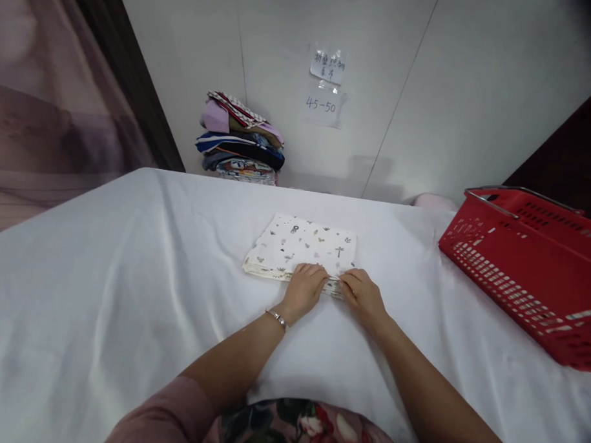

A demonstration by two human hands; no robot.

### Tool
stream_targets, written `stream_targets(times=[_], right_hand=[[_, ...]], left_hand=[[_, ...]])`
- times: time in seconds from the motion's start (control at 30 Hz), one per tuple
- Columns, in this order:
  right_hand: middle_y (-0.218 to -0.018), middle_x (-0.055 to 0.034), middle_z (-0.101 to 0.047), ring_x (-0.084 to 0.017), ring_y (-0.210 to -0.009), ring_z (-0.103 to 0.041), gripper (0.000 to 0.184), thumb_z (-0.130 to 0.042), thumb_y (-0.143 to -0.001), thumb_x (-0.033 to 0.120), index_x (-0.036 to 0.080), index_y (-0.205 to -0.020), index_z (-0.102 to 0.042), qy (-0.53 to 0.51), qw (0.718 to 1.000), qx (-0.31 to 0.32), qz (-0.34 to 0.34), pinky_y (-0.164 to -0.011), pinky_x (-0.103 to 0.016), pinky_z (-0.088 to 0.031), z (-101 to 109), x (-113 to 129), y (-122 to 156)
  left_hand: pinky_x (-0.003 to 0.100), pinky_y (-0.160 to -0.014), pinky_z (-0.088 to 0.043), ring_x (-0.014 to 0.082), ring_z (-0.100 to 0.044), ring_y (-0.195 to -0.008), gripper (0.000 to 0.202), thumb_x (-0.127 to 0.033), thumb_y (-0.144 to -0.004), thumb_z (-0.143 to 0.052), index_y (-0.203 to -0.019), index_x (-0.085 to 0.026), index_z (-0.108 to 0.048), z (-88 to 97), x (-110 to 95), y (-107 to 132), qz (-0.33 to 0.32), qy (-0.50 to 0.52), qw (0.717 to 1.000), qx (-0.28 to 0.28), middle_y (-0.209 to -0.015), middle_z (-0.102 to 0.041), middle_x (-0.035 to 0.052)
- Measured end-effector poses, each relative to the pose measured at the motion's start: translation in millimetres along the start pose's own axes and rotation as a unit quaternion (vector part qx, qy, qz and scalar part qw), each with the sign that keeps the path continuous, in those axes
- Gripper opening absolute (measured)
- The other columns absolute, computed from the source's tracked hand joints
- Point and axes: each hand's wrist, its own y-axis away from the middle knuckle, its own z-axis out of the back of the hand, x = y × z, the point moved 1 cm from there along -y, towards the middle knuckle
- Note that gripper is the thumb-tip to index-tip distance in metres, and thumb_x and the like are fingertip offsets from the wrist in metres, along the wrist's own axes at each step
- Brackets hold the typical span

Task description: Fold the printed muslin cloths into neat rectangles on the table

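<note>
A folded white cloth with small dark prints (307, 246) lies flat on the white-covered table (129, 267). My left hand (304, 288) rests on the cloth's near edge, fingers curled over it, a thin bracelet on the wrist. Right beside it, my right hand (363, 293) pinches the same near edge toward the cloth's right corner. Both hands grip the folded layers at that edge.
A red plastic basket with a metal handle (526, 265) stands on the table at the right. A stack of folded coloured cloths (241, 140) sits at the back by the wall, under two taped paper notes (325, 87).
</note>
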Motion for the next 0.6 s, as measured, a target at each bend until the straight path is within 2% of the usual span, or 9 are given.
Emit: stream_targets(times=[0.1, 0.23, 0.37, 0.5, 0.6], right_hand=[[-0.093, -0.0053, -0.060, -0.020, -0.091, -0.052, 0.020, -0.042, -0.090, 0.023, 0.023, -0.093, -0.062, -0.010, 1.000, -0.001, -0.003, -0.076, -0.033, -0.046, 1.5, -0.2, 0.1], [-0.093, -0.0051, -0.060, -0.020, -0.091, -0.053, 0.020, -0.042, -0.089, 0.024, 0.024, -0.092, -0.062, -0.024, 1.000, 0.000, -0.009, -0.076, -0.033, -0.046, 1.7, -2.1, 0.5], [-0.093, -0.0047, -0.060, -0.020, -0.092, -0.052, 0.020, -0.041, -0.090, 0.025, 0.024, -0.092, -0.062, -0.029, 0.999, 0.003, -0.013, -0.077, -0.033, -0.046, 0.5, -3.7, 1.2], [-0.093, -0.0047, -0.060, -0.020, -0.091, -0.052, 0.020, -0.041, -0.090, 0.025, 0.024, -0.093, -0.061, -0.028, 1.000, 0.000, -0.013, -0.076, -0.033, -0.046, -1.1, -4.5, 1.5], [-0.092, -0.0047, -0.060, -0.020, -0.091, -0.053, 0.020, -0.042, -0.090, 0.025, 0.024, -0.093, -0.062, -0.020, 1.000, 0.002, -0.014, -0.076, -0.033, -0.046, -1.6, -4.3, 1.3]], left_hand=[[0.036, -0.083, -0.037, 0.0178, -0.053, -0.091, 0.015, -0.022, -0.091, -0.042, -0.089, -0.020, -0.056, 0.8, -1.5, 0.2, 0.001, 0.000, 1.000, 0.004, -0.088, -0.061, 0.0026], [0.036, -0.086, -0.037, 0.0183, -0.051, -0.099, 0.011, -0.021, -0.089, -0.045, -0.091, -0.021, -0.056, 2.3, -1.4, 1.4, -0.007, 0.011, 1.000, -0.017, -0.101, -0.060, 0.0042], [0.037, -0.088, -0.038, 0.0185, -0.050, -0.103, 0.013, -0.016, -0.087, -0.045, -0.087, -0.020, -0.057, 2.5, 1.2, 3.0, -0.011, 0.009, 0.999, -0.031, -0.106, -0.059, 0.0046], [0.039, -0.089, -0.038, 0.0201, -0.049, -0.106, 0.019, -0.008, -0.082, -0.046, -0.086, -0.021, -0.060, 3.4, -0.2, 3.9, -0.025, -0.001, 1.000, -0.013, -0.111, -0.059, 0.0045], [0.042, -0.090, -0.037, 0.0219, -0.048, -0.108, 0.017, -0.012, -0.081, -0.050, -0.088, -0.022, -0.062, 4.7, -2.8, 3.7, -0.017, -0.005, 1.000, 0.001, -0.113, -0.058, 0.0052]])
